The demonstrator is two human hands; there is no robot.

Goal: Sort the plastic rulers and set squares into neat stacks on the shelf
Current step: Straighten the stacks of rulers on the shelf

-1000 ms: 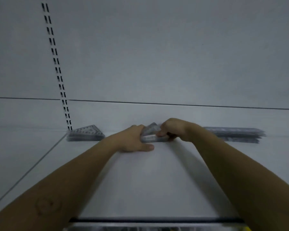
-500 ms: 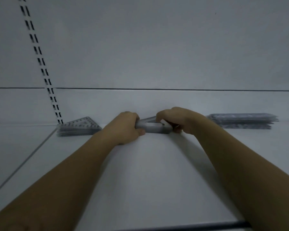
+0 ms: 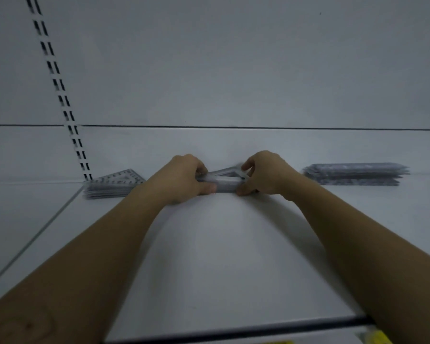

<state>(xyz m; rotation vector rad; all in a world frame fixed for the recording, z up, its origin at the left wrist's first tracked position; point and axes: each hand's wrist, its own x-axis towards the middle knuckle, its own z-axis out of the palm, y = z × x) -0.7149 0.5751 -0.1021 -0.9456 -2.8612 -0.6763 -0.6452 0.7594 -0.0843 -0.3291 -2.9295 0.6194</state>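
Observation:
A stack of clear plastic set squares (image 3: 225, 181) lies near the back of the white shelf (image 3: 221, 256), at its middle. My left hand (image 3: 184, 180) grips the stack's left end, thumb along the front edge. My right hand (image 3: 263, 173) grips the right end, fingers curled over the top. Another stack of triangular set squares (image 3: 113, 184) sits at the back left. A stack of long rulers (image 3: 355, 173) lies at the back right.
A slotted upright rail (image 3: 60, 95) runs up the back wall on the left. A seam (image 3: 35, 240) splits the shelf on the left. The shelf's dark front edge (image 3: 233, 332) runs along the bottom, with something yellow (image 3: 380, 337) below it.
Both hands stay on the middle stack and have spread slightly apart along it. The camera has tilted, so the shelf's front edge shows lower in view.

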